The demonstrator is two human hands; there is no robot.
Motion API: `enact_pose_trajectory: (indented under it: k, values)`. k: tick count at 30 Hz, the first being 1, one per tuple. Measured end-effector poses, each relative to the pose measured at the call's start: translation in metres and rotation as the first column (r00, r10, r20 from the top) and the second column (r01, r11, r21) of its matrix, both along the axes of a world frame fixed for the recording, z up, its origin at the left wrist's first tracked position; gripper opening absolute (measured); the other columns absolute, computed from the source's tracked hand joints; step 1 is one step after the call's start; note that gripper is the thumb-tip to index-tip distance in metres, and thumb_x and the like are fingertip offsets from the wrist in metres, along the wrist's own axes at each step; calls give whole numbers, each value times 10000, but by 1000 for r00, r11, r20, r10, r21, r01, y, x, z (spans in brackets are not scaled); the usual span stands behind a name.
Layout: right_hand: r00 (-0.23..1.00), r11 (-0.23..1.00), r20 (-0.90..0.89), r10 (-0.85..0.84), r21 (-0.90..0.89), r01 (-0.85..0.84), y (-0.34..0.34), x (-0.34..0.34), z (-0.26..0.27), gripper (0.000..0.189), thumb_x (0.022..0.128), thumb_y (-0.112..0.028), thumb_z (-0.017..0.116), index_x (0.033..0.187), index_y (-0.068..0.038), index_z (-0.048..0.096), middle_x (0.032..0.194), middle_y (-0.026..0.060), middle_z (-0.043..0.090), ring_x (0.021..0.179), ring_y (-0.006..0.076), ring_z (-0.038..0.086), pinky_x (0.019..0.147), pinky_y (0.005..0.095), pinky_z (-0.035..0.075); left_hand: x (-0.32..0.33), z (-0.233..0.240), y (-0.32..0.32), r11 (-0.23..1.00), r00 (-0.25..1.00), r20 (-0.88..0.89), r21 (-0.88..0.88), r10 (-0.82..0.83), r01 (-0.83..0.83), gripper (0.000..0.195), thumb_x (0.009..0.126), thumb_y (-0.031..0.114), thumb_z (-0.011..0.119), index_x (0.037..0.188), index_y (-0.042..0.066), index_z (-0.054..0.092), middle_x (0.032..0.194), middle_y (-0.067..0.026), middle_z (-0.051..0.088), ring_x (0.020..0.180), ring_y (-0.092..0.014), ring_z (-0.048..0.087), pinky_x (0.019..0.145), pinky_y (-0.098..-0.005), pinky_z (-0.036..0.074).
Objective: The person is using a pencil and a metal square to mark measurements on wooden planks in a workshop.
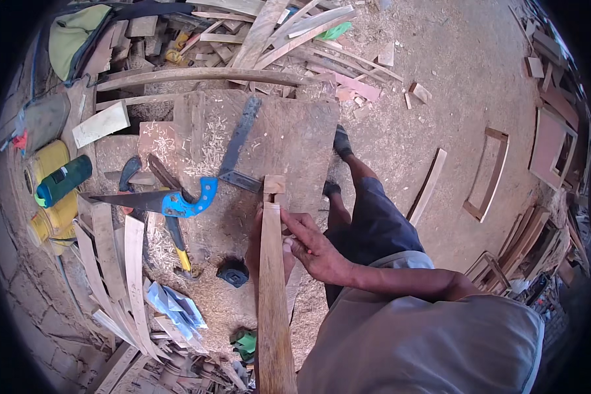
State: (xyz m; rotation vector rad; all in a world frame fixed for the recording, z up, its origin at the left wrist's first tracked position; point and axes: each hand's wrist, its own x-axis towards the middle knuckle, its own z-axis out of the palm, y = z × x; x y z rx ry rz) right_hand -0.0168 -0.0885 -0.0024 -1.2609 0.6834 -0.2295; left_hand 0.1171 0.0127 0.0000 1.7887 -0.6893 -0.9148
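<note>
A long wooden beam (274, 295) runs up from the bottom edge, with a small dark notch near its far end and a pale line across it just below. My left hand (286, 261) grips the beam from beneath, thumb on the right side and fingers partly hidden on the left. My right hand (320, 251) is beside it, fingertips against the beam's right edge near the line; a slim thing with a red end (309, 251), mostly hidden, is held in it. A metal try square (240, 138) lies beyond the beam's end. A blue-handled handsaw (177, 202) and a black tape measure (233, 272) lie to the left.
Wood shavings cover parts of the worktable (300, 128). A hammer with a yellow-and-black handle (178, 246), wooden strips (133, 271) and a green bottle (65, 180) are at the left. Scrap wood (261, 34) is piled beyond; a wooden frame (501, 172) lies on the ground at right.
</note>
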Motion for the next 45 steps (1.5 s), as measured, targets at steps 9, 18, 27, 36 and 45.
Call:
enact_pose_trajectory:
  k: [9,18,27,36,45]
  values:
    - [1000,999,6,-9,31,9,0,-2,-2,986,930,176,566,1782,-185,225,1487,196,450,1347,382,525,1036,377,526,-8,-2,-20,998,998,27,-41,57,-56,930,1025,332,762,1707,-41,253,1628,-200,509,1428,-344,585,1157,-459,523]
    - [1000,993,-19,11,119,-9,4,-1,-1,1041,930,229,549,1792,-230,189,1586,166,392,1478,328,454,1149,371,493,-2,9,-21,1000,996,88,-25,18,-16,744,1044,293,726,1631,-57,433,1575,-243,559,1444,-345,573,1188,-469,474]
    - [1000,990,8,-5,142,4,1,-1,1,1041,922,210,580,1791,-205,187,1546,178,411,1456,342,472,1165,383,474,-2,16,-34,998,997,68,-41,41,-38,724,1035,282,730,1622,-40,451,1595,-233,553,1461,-344,565,1212,-476,452]
    - [997,997,-27,74,-9,-74,-3,0,0,1013,997,78,680,1796,-178,111,1558,188,402,1455,348,481,1155,389,492,-3,4,-23,998,999,26,-40,47,-46,761,1039,350,739,1628,-35,447,1613,-221,540,1486,-342,545,1224,-465,447]
    - [942,921,-312,125,390,8,-71,-41,10,639,1221,-485,316,1348,-17,732,980,102,706,985,227,689,994,385,538,-5,1,-23,998,995,78,-26,62,-60,691,1020,157,707,1636,-21,449,1601,-196,562,1484,-304,552,1238,-435,433]
